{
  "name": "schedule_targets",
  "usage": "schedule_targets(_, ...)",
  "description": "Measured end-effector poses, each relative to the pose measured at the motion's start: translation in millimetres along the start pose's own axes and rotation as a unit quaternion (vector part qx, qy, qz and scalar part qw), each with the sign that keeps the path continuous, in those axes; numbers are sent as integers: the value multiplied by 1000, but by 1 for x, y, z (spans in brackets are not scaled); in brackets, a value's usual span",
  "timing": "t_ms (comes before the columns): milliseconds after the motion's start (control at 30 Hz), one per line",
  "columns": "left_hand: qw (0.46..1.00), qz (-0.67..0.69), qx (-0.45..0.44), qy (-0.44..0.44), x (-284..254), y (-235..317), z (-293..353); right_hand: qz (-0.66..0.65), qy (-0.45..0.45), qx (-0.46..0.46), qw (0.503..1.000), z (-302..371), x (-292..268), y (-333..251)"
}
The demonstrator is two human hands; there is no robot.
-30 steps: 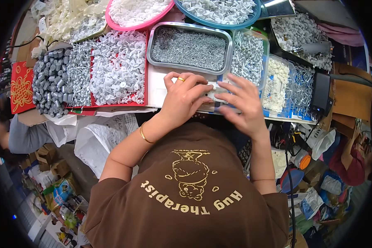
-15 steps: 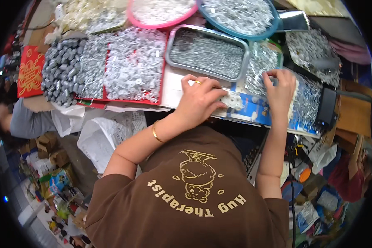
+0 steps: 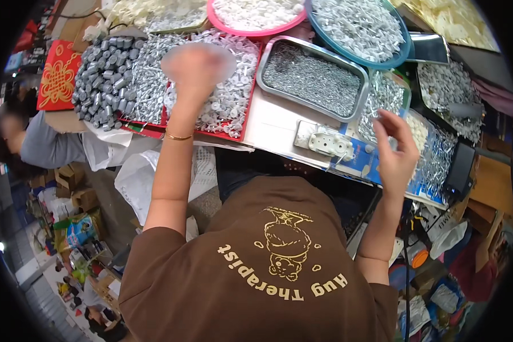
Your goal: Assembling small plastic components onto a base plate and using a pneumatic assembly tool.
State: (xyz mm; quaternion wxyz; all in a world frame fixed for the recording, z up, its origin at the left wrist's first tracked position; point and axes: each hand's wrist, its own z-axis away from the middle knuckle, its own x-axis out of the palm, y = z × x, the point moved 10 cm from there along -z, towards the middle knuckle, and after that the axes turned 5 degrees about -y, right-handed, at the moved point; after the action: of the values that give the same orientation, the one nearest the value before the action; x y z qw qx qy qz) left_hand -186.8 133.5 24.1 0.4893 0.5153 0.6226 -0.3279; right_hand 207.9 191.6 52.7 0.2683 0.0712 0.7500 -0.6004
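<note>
My left hand (image 3: pixel 196 65) is over the red tray (image 3: pixel 246 117) of small white plastic pieces (image 3: pixel 233 97). A blur covers its fingers, so what they hold, if anything, is hidden. My right hand (image 3: pixel 398 149) hovers at the right, thumb and fingers curved but apart, with nothing visible between them. It is beside a shallow container of small shiny metal pieces (image 3: pixel 385 94). A white plastic part with round holes (image 3: pixel 329 143) lies on the table near the front edge, between my hands and touched by neither.
Grey metal cylinders (image 3: pixel 109 80) and small metal pieces (image 3: pixel 151 77) are heaped at the left. A metal tray (image 3: pixel 262 80) of thin pins stands in the middle. Behind are a pink basin (image 3: pixel 245 31) and a teal basin (image 3: pixel 406 43). A black box-shaped object (image 3: pixel 460 165) sits at the right.
My left hand has left the white plastic part and moved left to the red tray. My right hand has shifted slightly, its thumb and fingers wider apart. The whole view has shifted a little.
</note>
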Motion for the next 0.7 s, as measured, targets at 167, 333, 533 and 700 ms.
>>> schedule_targets(167,996,86,-36,-8,1,-11,6,-97,-72,45,992,26,30,-6)
schedule_targets(333,936,341,-54,65,-30,14,14,15,-45,-48,998,31,41,-2)
schedule_targets(533,906,423,-13,-24,-30,78,31,90,-58,-135,985,35,49,-16)
schedule_targets(700,896,419,123,-80,-27,167,56,149,-62,-170,972,38,53,-26)
